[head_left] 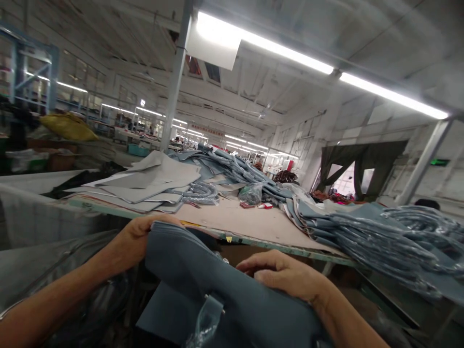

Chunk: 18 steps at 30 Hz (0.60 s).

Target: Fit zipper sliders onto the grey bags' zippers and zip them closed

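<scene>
Close in front of me are blue-grey leather-like panels point(250, 304), layered together, with a riveted tab point(210, 311) and a strap end in clear plastic on the front. My left hand point(145, 234) is closed on their upper left corner, its fingertips hidden behind the layers. At the upper right edge, my right hand point(286, 275) has its fingers bent over the panels and its thumb along the top. Part of that grip is hidden. The panels are tilted, dropping to the right, just before the worktable's point(246, 222) near edge.
Pale grey flat sheets point(152, 181) lie stacked on the table's left. Blue-grey pieces with plastic-wrapped straps point(384, 246) are heaped at the right and overhang the edge. A crumpled plastic bag point(252, 193) and a small red-and-white item point(265, 206) lie mid-table. A white bin point(43, 212) stands left.
</scene>
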{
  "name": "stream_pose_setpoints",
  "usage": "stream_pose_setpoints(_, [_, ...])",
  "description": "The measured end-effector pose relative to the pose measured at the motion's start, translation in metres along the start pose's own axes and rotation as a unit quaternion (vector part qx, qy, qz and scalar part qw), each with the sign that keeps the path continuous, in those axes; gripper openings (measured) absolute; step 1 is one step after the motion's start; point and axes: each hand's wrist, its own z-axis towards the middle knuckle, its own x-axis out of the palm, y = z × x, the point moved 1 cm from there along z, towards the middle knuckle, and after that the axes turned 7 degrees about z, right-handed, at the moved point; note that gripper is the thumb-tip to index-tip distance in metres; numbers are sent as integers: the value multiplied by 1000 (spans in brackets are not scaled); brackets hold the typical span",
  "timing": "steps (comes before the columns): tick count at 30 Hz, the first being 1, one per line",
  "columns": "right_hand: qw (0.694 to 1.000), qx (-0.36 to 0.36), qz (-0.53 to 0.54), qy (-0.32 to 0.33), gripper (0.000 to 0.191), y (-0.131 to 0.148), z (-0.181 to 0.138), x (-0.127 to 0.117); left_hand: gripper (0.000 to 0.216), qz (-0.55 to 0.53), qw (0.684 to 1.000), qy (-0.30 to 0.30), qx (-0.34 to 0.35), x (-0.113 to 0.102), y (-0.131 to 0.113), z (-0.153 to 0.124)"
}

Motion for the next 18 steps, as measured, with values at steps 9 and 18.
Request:
stream_pose_setpoints(9, [993, 31, -88, -73, 25, 11, 2, 36, 34, 273, 961, 44, -21, -16, -60, 0])
stream_pose_setpoints(18, [927, -18, -358, -113, 16, 19, -7, 80, 17, 552, 808, 203, 21, 59, -62, -23])
